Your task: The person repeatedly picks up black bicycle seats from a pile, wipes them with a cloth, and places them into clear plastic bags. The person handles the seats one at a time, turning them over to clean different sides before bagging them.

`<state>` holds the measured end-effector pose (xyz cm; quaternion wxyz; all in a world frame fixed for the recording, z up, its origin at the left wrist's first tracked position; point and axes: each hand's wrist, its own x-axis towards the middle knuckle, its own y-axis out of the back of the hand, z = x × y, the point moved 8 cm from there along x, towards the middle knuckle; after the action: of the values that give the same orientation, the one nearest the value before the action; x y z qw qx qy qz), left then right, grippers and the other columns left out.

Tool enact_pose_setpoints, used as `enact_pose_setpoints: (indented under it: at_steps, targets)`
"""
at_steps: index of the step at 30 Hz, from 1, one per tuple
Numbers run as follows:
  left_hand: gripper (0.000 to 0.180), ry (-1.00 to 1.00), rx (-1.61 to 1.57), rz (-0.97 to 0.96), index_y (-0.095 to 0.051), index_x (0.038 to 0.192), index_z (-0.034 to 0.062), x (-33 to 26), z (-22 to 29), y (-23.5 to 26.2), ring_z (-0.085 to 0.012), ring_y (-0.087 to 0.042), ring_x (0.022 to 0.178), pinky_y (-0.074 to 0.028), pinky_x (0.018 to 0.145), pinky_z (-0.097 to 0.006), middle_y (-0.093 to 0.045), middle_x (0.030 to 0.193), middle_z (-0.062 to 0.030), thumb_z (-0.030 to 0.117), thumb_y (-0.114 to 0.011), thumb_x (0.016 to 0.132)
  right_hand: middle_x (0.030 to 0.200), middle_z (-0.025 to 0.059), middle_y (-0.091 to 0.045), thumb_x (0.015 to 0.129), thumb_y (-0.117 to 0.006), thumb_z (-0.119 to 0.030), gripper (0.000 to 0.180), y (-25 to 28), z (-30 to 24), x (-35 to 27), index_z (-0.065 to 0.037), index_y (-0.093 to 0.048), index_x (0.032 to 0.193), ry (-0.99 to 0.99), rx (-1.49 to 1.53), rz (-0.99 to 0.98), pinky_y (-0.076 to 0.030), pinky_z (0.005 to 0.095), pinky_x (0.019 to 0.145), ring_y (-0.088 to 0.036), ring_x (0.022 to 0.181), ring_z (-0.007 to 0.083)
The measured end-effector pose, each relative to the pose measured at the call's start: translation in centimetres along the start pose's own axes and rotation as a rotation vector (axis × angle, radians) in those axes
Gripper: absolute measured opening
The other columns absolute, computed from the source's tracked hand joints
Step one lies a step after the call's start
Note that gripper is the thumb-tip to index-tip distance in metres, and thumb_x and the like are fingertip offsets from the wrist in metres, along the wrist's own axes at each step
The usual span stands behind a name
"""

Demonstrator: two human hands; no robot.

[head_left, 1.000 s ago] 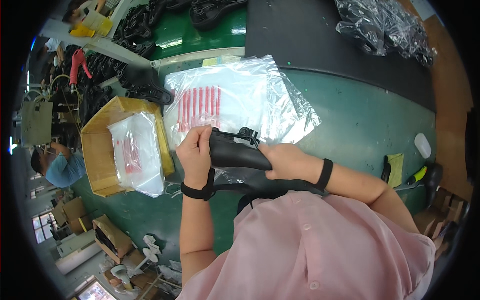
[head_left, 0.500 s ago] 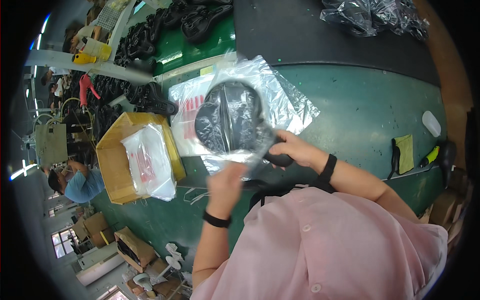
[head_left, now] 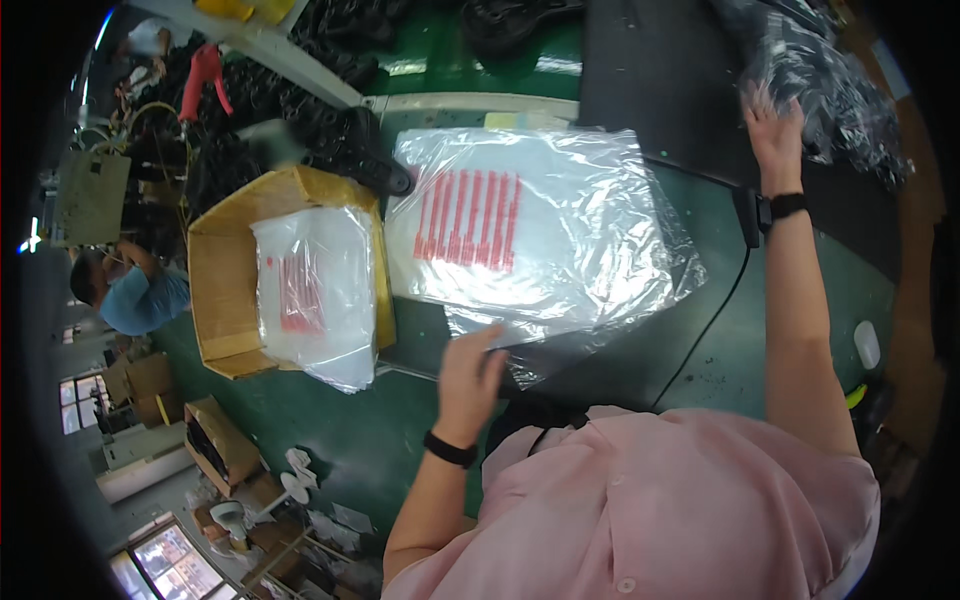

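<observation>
My right hand (head_left: 775, 135) is stretched out to the far right, its fingers spread against a heap of black bicycle saddles in clear plastic bags (head_left: 835, 95). It has no grip on any of them. Below the near edge of a stack of clear plastic bags (head_left: 590, 215) is my left hand (head_left: 470, 385), slightly blurred. Its fingers are apart and empty, with the tips at the bags' edge; contact is unclear. Red print shows on the flat, shiny stack, which lies on the green table (head_left: 715, 335).
Left of the stack, a yellow-brown cardboard box (head_left: 225, 330) holds more printed bags (head_left: 335, 300). Unbagged black saddles (head_left: 510, 25) lie at the back. A thin black cable (head_left: 705, 325) runs from my right wrist. A person in blue (head_left: 145, 300) sits far left.
My right hand has gone from the middle to the far right. The bagged saddle it held over the stack is no longer there. My left hand has opened just below the stack.
</observation>
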<state>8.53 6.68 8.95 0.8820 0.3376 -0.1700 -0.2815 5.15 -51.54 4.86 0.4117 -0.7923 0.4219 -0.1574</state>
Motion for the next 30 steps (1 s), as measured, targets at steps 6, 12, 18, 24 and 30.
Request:
enact_pose_setpoints:
  at_steps: [6, 12, 18, 24, 30]
  targets:
    - [0.024, 0.23, -0.045, 0.034, -0.064, 0.108, 0.0052, -1.1, -8.6, 3.6, -0.0292, -0.059, 0.092, -0.047, 0.082, -0.037, -0.065, 0.098, -0.0114, 0.002, -0.061, 0.085, 0.097, 0.0159, -0.069, 0.076, -0.068, -0.022, 0.044, -23.5, 35.4, -10.9, -0.003, -0.061, 0.115, -0.133, -1.209, -0.655, -0.053, 0.0348, 0.078, -0.066, 0.084, 0.0256]
    - [0.019, 0.485, -0.14, 0.1, -0.065, 0.105, 0.003, -2.6, -13.9, 4.3, -0.0256, -0.061, 0.089, -0.048, 0.08, -0.034, -0.065, 0.097, -0.0108, 0.0, -0.057, 0.088, 0.111, 0.0213, -0.06, 0.069, -0.071, -0.027, 0.069, -30.4, 52.3, -17.4, 0.011, -0.046, 0.121, 0.336, -1.79, -0.665, -0.046, 0.0402, 0.093, -0.056, 0.107, 0.0329]
    - [0.025, 0.426, -0.053, -0.052, -0.064, 0.11, 0.0054, -3.3, -15.3, 3.2, -0.0307, -0.057, 0.103, -0.044, 0.091, -0.039, -0.064, 0.109, -0.0117, 0.003, -0.059, 0.086, 0.104, 0.022, -0.063, 0.068, -0.075, -0.03, 0.07, -30.2, 50.7, -16.7, 0.003, -0.05, 0.124, -0.068, -1.635, -0.897, -0.049, 0.0392, 0.087, -0.062, 0.096, 0.0338]
    - [0.049, 0.214, 0.238, -0.157, -0.05, 0.136, 0.0182, 0.8, -13.1, -0.5, -0.0386, -0.032, 0.135, -0.024, 0.109, -0.055, -0.042, 0.144, -0.0135, 0.023, -0.061, 0.088, 0.112, 0.0147, -0.061, 0.072, -0.076, -0.031, 0.064, -22.9, 36.9, -13.9, 0.001, -0.053, 0.122, -0.921, -0.456, -0.654, -0.049, 0.0375, 0.086, -0.06, 0.099, 0.0265]
    - [0.056, 0.189, 0.459, -0.006, -0.048, 0.136, 0.0124, 5.4, -12.9, -3.4, -0.0413, -0.036, 0.129, -0.029, 0.106, -0.054, -0.044, 0.139, -0.0183, 0.033, -0.064, 0.086, 0.078, 0.0113, -0.055, 0.086, -0.048, -0.066, 0.082, -5.1, 16.0, -21.5, 0.0, -0.042, 0.135, -0.883, 0.157, -0.408, -0.046, 0.0333, 0.044, -0.053, 0.058, 0.0224]
